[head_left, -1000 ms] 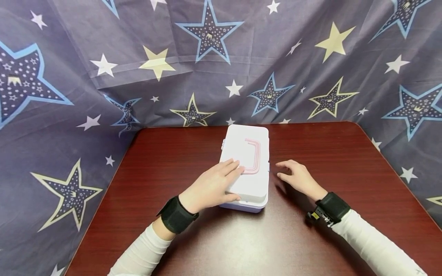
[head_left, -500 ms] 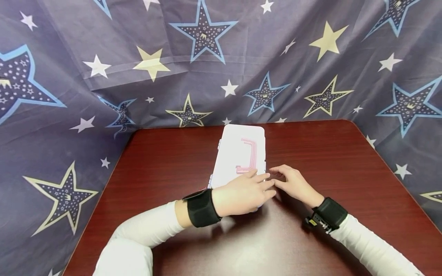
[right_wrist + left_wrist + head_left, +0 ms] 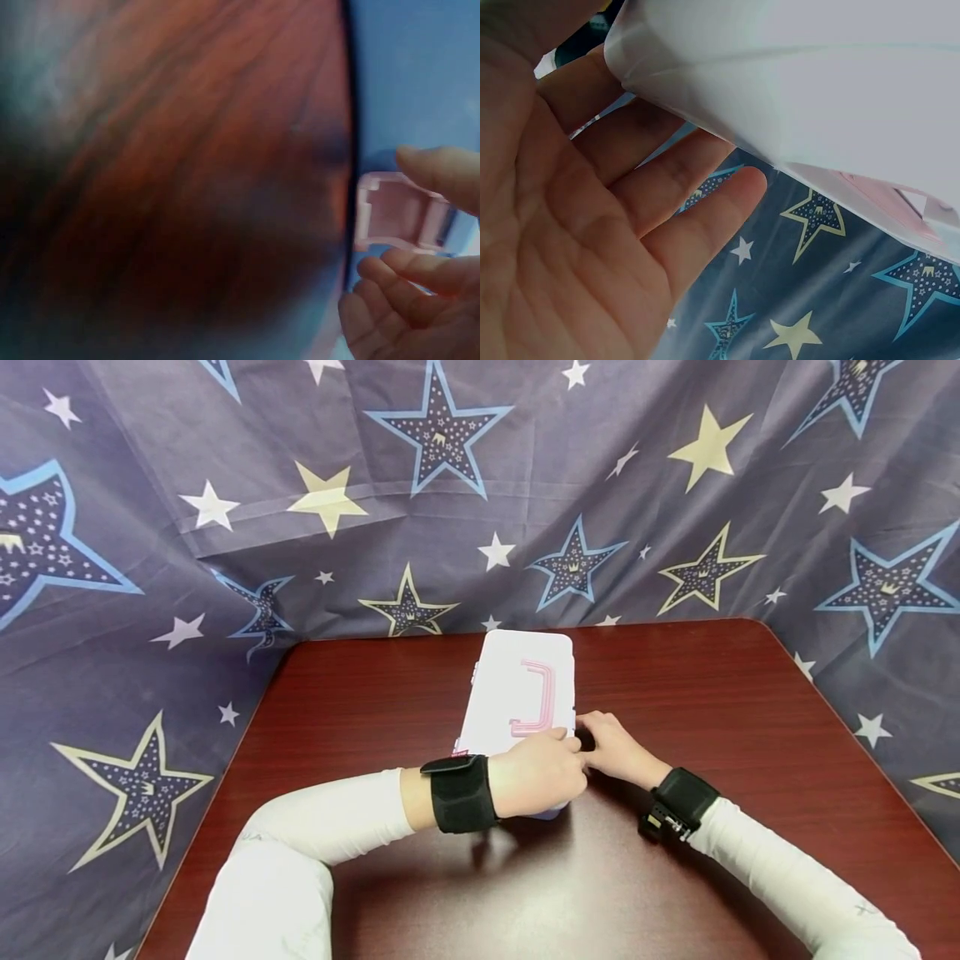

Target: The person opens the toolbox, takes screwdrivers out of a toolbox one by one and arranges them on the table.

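Observation:
A white lidded storage box (image 3: 506,685) with a folded pink handle (image 3: 548,693) lies lengthwise on the table. Across the near part of its lid reaches my left hand (image 3: 536,774), fingers bent over the right edge. In the left wrist view, several fingers of that left hand (image 3: 592,217) pass behind the white edge, so their tips are hidden. My right hand (image 3: 618,752) is at the box's right side. The right wrist view shows a pink latch (image 3: 397,214) on the bluish wall; the thumb is above it and the fingers below, apart from each other.
The dark red wooden table (image 3: 375,702) extends around the box. A star-patterned curtain (image 3: 300,552) hangs behind and along both sides. Black bands sit on both wrists, the right band (image 3: 684,797) with a small device attached.
My left hand has moved right across the lid and its spread fingers have bent over the edge. My right hand has come left to the box's side. The view shifted slightly.

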`<action>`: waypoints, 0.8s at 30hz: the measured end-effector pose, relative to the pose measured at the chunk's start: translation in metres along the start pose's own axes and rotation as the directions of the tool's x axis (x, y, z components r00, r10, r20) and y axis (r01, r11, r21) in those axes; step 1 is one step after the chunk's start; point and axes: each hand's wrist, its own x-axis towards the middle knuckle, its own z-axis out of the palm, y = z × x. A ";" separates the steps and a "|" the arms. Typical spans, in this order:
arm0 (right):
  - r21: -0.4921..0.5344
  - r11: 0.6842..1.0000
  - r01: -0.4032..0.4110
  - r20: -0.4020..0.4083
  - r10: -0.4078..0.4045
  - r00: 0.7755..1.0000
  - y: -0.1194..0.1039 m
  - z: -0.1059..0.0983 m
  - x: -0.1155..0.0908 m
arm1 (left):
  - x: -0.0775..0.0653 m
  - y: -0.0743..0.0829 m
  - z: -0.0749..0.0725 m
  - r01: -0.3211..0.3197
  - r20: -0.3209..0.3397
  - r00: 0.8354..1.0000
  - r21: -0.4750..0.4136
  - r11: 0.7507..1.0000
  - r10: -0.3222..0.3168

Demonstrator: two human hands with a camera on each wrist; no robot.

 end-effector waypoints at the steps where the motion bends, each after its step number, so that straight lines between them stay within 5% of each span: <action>1: -0.006 1.000 -0.002 -0.001 0.002 1.000 0.001 0.002 0.001 | 0.000 0.000 0.000 -0.002 -0.004 1.000 0.004 1.000 0.002; 13: -0.080 0.997 0.013 0.000 -0.013 1.000 0.010 0.000 0.008 | -0.017 -0.018 -0.018 0.073 0.017 0.997 -0.027 0.997 -0.072; 19: -0.113 0.994 0.000 0.036 0.004 0.999 0.007 -0.010 0.010 | -0.047 -0.042 -0.027 0.120 -0.044 0.991 -0.155 0.981 -0.128; 24: -0.138 0.990 0.001 0.041 0.005 0.999 0.006 -0.010 0.009 | -0.079 -0.055 -0.020 0.139 -0.105 0.980 -0.260 0.956 -0.171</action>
